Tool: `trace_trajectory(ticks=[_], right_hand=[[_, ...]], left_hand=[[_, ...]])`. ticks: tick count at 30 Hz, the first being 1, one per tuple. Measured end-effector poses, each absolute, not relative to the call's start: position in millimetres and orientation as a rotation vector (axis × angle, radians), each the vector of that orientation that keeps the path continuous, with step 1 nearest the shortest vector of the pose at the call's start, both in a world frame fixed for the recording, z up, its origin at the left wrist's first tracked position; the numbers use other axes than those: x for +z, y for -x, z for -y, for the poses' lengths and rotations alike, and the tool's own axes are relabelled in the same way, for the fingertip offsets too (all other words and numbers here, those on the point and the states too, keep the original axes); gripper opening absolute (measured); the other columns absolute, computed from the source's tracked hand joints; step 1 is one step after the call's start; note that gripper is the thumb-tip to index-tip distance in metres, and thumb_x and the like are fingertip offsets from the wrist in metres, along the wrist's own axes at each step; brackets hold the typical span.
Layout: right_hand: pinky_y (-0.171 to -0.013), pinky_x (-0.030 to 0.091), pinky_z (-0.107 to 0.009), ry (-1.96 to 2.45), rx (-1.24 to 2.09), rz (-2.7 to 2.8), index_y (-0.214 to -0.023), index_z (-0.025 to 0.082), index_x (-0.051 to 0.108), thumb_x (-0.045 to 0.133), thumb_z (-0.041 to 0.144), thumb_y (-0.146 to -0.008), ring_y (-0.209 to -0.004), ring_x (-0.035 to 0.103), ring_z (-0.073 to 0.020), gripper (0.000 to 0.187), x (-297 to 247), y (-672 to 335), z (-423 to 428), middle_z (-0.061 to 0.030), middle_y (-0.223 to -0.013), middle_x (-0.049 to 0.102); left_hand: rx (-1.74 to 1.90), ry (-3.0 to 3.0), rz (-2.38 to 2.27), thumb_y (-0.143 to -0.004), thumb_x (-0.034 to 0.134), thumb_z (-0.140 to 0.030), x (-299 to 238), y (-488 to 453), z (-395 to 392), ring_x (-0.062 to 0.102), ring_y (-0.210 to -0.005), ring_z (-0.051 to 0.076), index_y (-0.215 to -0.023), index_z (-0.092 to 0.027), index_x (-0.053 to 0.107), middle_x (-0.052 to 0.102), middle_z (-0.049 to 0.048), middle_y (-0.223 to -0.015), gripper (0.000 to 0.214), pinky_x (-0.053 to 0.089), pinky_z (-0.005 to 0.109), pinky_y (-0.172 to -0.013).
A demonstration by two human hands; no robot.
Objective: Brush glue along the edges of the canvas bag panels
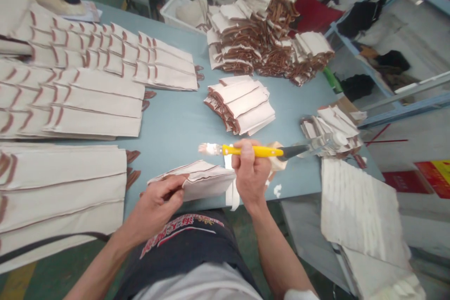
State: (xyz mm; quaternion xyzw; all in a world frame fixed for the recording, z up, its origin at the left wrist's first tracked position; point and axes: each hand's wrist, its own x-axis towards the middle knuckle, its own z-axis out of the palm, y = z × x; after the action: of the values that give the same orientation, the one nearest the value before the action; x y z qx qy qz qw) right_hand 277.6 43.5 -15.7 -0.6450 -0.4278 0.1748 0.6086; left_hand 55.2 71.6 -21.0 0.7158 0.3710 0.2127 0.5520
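Observation:
My right hand (250, 173) is closed around the yellow handle of a paintbrush (253, 151), held level over the front of the table. The brush's whitish bristles point left, and its dark handle end points right. My left hand (158, 206) pinches the left end of a folded cream cloth piece (209, 185) with dark edge lines, tilted up at the table's near edge. The cloth's right end lies close to my right hand; whether they touch is unclear. A white strip (232, 197) hangs over the edge below that hand.
A small stack of cream cloth pieces with brown edges (242, 103) lies mid-table, before a larger heap (253, 33). Overlapping rows of cloth (105, 98) cover the left side. At right are a smaller stack (337, 122), a clear bottle-like object (325, 144) and metal shelving (397, 98).

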Motion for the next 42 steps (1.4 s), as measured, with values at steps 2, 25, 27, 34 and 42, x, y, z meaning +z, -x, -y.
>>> trace_trajectory(ticks=[2,25,27,34,42], right_hand=[[-0.045,0.037,-0.023,1.443,0.436,0.971,-0.093,0.02,0.07,0.055,0.048,-0.113,-0.041,0.045,-0.01,0.037,-4.1,-270.6,-25.5,0.0099,-0.052,0.049],[-0.038,0.029,-0.023,1.414,0.615,1.085,-0.087,0.023,0.073,0.058,0.04,-0.111,-0.04,0.039,-0.0089,0.033,27.9,-247.1,-0.5,0.009,-0.054,0.044],[-0.039,0.032,-0.023,1.402,0.627,1.072,-0.088,0.023,0.073,0.059,0.037,-0.111,-0.039,0.039,-0.0089,0.031,28.3,-246.4,4.4,0.0092,-0.054,0.044],[-0.041,0.033,-0.024,1.426,0.506,1.025,-0.086,0.023,0.073,0.059,0.04,-0.112,-0.04,0.036,-0.0088,0.034,18.8,-256.4,-6.9,0.009,-0.056,0.043],[-0.034,0.023,-0.019,1.287,0.72,0.933,-0.081,0.022,0.067,0.059,0.052,-0.111,-0.035,0.031,-0.0075,0.043,26.0,-252.6,-25.4,0.0119,-0.048,0.036]], left_hand=[[0.575,-1.715,-0.912,-0.094,0.058,-0.027,-22.7,-53.4,-70.5,0.075,-0.084,0.024,-0.086,-0.023,0.081,0.082,0.0033,-0.087,0.024,0.055,0.029,-0.078],[0.908,-1.97,-0.807,-0.092,0.056,-0.01,-24.5,-52.3,-67.4,0.066,-0.067,0.019,-0.07,-0.027,0.06,0.062,-0.0024,-0.063,0.029,0.053,0.03,-0.079],[0.915,-2.001,-0.789,-0.094,0.055,-0.009,-25.4,-52.2,-69.6,0.068,-0.069,0.02,-0.072,-0.026,0.062,0.065,-0.001,-0.065,0.028,0.054,0.03,-0.077],[0.944,-2.009,-0.796,-0.093,0.055,-0.006,-26.9,-56.0,-76.0,0.07,-0.073,0.02,-0.07,-0.026,0.059,0.067,-0.0001,-0.066,0.031,0.052,0.027,-0.075],[0.742,-1.628,-0.997,-0.089,0.063,-0.026,-16.5,-62.0,-84.7,0.065,-0.068,0.021,-0.073,-0.024,0.077,0.072,0.0018,-0.071,0.021,0.05,0.029,-0.068]])
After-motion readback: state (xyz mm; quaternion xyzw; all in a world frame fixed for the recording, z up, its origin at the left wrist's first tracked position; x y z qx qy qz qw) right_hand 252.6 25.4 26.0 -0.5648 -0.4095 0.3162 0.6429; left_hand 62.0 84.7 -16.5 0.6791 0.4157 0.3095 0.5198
